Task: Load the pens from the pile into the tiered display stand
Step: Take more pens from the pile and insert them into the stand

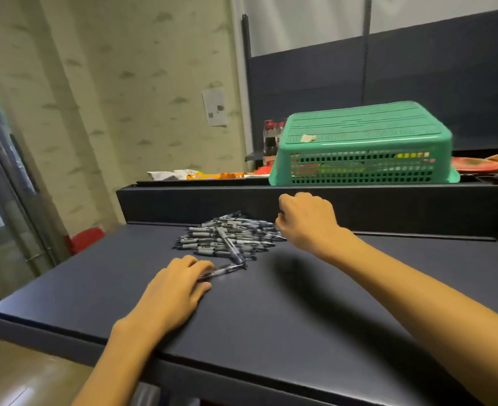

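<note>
Dark navy matte counter (286, 312) with a raised back ledge; upturned green perforated plastic basket (362, 145) sits on the ledge, snack packets and cola bottles (271, 142) behind it. No tiered display stand in view.

Pile of clear-barrel pens with grey grips and dark caps (230, 237) lies mid-counter, just in front of the ledge, pens crossing at all angles. One stray pen (221, 270) sits at the pile's near edge.

Left hand (174, 291) rests palm-down on the counter, fingers loosely curled over the stray pen's end, touching it; can't tell if it's actually pinched. Right hand (306, 221) is at the pile's right edge, fingers curled under, knuckles up. Whether it holds pens: can't tell, fingertips hidden.

Handling, my read: light, stiff, smooth plastic, so they'll roll and slide on this surface. Rubbery grip section is likely the best hold. Tangled pile: lift top pens first, or gather several aligned lengthwise. Not fragile.
</note>
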Demonstrator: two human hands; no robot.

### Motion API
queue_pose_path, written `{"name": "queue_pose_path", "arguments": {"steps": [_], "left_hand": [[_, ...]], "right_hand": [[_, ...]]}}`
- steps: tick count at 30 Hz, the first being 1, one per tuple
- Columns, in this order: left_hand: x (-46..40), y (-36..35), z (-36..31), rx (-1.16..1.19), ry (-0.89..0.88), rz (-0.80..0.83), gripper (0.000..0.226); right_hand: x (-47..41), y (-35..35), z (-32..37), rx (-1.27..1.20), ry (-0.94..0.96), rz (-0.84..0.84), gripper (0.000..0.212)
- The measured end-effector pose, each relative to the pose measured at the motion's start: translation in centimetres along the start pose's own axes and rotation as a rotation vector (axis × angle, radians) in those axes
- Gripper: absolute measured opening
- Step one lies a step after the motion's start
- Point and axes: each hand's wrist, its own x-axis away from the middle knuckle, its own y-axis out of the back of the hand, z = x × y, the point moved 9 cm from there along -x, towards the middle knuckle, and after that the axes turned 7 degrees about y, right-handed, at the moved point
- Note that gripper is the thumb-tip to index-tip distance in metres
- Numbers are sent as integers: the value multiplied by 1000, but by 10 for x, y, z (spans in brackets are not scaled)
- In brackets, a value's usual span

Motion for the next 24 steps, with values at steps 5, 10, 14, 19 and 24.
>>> {"name": "queue_pose_path", "arguments": {"steps": [5,10,14,19,24], "left_hand": [[-27,-8,49,70,-217,43,25],[-46,0,40,184,-547,-67,22],[-64,-7,23,197,-653,-47,15],[-79,-20,2,115,-743,-4,20],[-80,-19,-15,55,-808,-140,17]], "right_hand": [[-11,-27,10,6,-209,-26,18],[0,-45,18,-18,-357,-86,20],[14,-53,16,-21,-426,-98,19],[27,-57,-1,-50,-516,-103,16],[38,-52,-17,-100,-611,-146,14]]}}
